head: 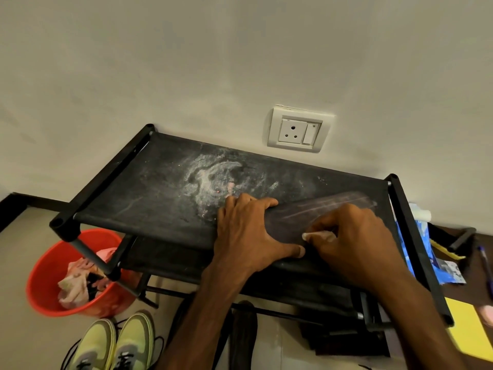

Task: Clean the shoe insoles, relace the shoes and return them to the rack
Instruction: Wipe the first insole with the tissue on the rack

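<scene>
At the far left a red bucket (pixel 50 276) with crumpled rags in it is seen on the floor, and just beside it, nearer the camera, a pair of yellow-green shoes (pixel 117 343) is stood with dark laces trailing loose. Above them the black rack (pixel 133 198) is set against the wall, its top shelf smeared with white powder. Towards the right of that shelf a dark insole (pixel 320 206) is laid flat, faintly streaked. Its left end is held down by the left hand (pixel 248 231), whose fingers are bent over the far edge while the thumb is stretched along the near edge. The right hand (pixel 357 241) is curled over the middle of the insole, and a small white scrap (pixel 316 235) is pinched between its thumb and fingertips and pressed to the surface; whether it is cloth or tissue cannot be told. At the far right a blue packet (pixel 416 244) is propped by the rack. The insole-cleaning step is judged to be in hand, with relacing not yet begun. The next move is judged to call for the scrap to be drawn along the insole while the left end is pinned, so that nothing is slid off the shelf.
</scene>
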